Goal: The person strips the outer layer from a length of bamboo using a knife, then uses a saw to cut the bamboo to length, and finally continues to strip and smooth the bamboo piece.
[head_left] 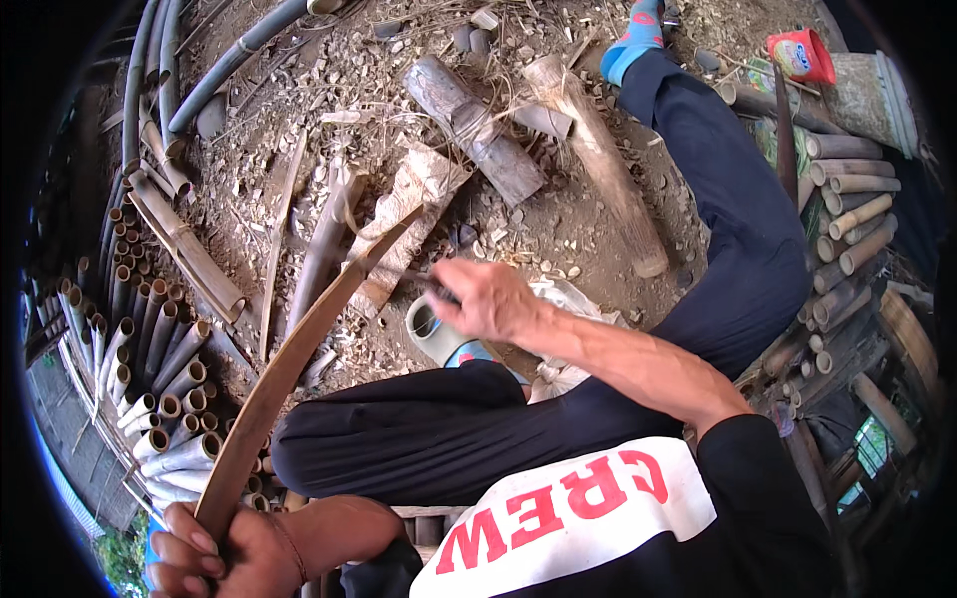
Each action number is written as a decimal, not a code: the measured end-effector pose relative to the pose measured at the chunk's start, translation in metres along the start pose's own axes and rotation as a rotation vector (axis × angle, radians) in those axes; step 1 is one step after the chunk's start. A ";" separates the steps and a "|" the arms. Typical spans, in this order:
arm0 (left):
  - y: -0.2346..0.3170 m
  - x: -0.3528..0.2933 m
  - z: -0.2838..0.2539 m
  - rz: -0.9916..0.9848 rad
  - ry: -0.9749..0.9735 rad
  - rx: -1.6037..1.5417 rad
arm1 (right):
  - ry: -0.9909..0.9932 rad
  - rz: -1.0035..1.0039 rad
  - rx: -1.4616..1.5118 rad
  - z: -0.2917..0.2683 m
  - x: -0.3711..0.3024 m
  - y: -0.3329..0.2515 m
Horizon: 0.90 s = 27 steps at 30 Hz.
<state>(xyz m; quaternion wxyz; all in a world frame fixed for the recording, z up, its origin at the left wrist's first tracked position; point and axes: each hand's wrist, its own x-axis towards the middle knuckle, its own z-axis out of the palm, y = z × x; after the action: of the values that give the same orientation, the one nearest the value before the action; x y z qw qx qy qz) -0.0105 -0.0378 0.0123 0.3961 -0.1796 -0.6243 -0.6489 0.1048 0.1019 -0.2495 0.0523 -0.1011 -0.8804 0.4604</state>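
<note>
A seated person's left hand (pixel 236 554) clamps the near end of a long bamboo strip (pixel 275 387), slanting above chip-strewn ground (pixel 558 234); the right hand (pixel 485 299) wraps a dark handle (pixel 442 289) (its tool unclear).

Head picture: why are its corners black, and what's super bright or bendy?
Head view: the round fisheye image leaves corners black; the white shirt panel looks very bright; the upper-left bamboo poles may look more curved than they are.

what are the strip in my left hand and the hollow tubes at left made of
Strip: likely split bamboo or wood, brown, fairly smooth, given its long, thin, woody look. Tubes: apparently bare bamboo, given their hollow round ends and pale rims.
</note>
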 end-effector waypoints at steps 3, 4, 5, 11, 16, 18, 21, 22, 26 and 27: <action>0.002 -0.001 0.000 -0.043 -0.019 0.012 | 0.227 -0.098 -0.015 0.023 -0.003 0.022; 0.003 -0.003 0.005 -0.036 0.003 0.004 | 0.261 -0.069 -0.100 0.028 0.000 0.046; 0.004 -0.003 0.010 -0.022 0.030 0.049 | 0.047 0.096 -0.220 0.028 -0.003 0.082; 0.006 -0.006 0.015 -0.171 -0.100 -0.132 | -0.123 0.506 0.028 0.028 -0.027 0.113; -0.001 -0.005 -0.014 -0.174 -0.299 -0.524 | -0.230 0.666 0.117 -0.035 -0.015 0.036; 0.005 -0.003 -0.021 -0.437 -0.717 -0.731 | -0.327 0.639 0.235 -0.076 -0.011 -0.021; 0.008 -0.012 -0.015 -0.345 -0.874 -0.737 | -0.024 0.002 0.189 -0.101 -0.033 -0.098; 0.008 -0.014 -0.017 -0.323 -0.875 -0.743 | 0.045 -0.142 0.232 -0.104 -0.035 -0.118; 0.008 -0.022 -0.012 -0.302 -0.836 -0.771 | -0.002 -0.083 0.242 -0.099 -0.039 -0.121; 0.008 -0.021 -0.011 -0.295 -0.844 -0.761 | -0.031 -0.032 0.259 -0.097 -0.037 -0.115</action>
<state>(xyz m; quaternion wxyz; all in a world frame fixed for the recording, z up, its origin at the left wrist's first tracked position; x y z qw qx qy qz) 0.0116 -0.0410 0.0004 -0.0734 -0.4633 -0.4693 -0.7481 0.1439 0.1078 -0.0996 0.0586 -0.0721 -0.8156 0.5711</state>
